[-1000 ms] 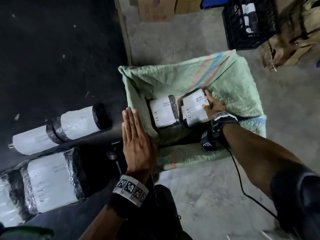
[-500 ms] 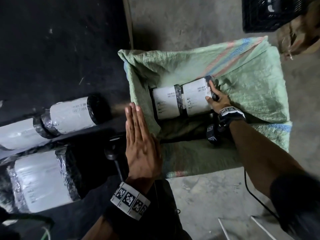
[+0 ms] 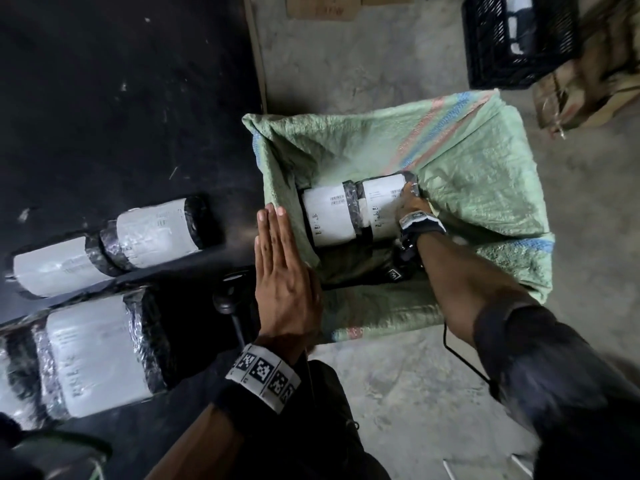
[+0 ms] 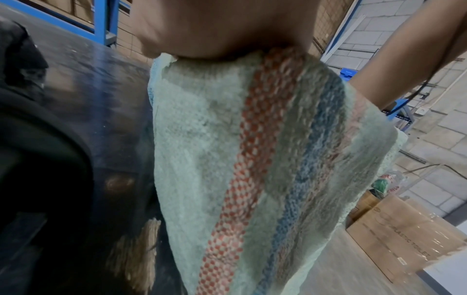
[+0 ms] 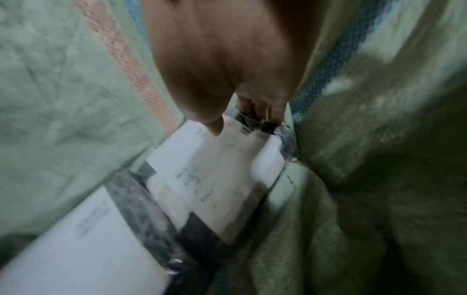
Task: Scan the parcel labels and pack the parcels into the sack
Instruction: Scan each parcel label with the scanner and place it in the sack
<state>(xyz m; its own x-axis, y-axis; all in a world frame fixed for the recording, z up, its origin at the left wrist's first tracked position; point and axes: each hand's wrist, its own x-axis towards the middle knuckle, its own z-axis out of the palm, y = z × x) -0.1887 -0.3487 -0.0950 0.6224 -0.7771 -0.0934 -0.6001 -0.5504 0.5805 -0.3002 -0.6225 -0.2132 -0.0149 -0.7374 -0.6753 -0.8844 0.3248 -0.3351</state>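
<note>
A green woven sack [image 3: 478,174] lies open on the concrete floor beside a black table. Two black-wrapped parcels with white labels lie side by side inside it: a left one [image 3: 327,216] and a right one [image 3: 381,206]. My right hand [image 3: 412,199] reaches into the sack and grips the far right end of the right parcel [image 5: 222,169], thumb on its label, fingers curled over its edge. My left hand [image 3: 277,258] is flat with straight fingers, pressing the sack's left rim [image 4: 227,139] against the table edge. A black barcode scanner [image 3: 230,299] lies on the table under that hand.
More labelled parcels lie on the black table [image 3: 121,98]: a pair end to end [image 3: 114,244] and a larger one [image 3: 100,351] nearer me. A black plastic crate [image 3: 516,39] and cardboard boxes [image 3: 588,74] stand beyond the sack. A cable [image 3: 464,362] hangs from my right wrist.
My right hand has pushed the right parcel leftward until it lies against the left one, then shifted to its far end. The left hand has stayed flat on the sack rim.
</note>
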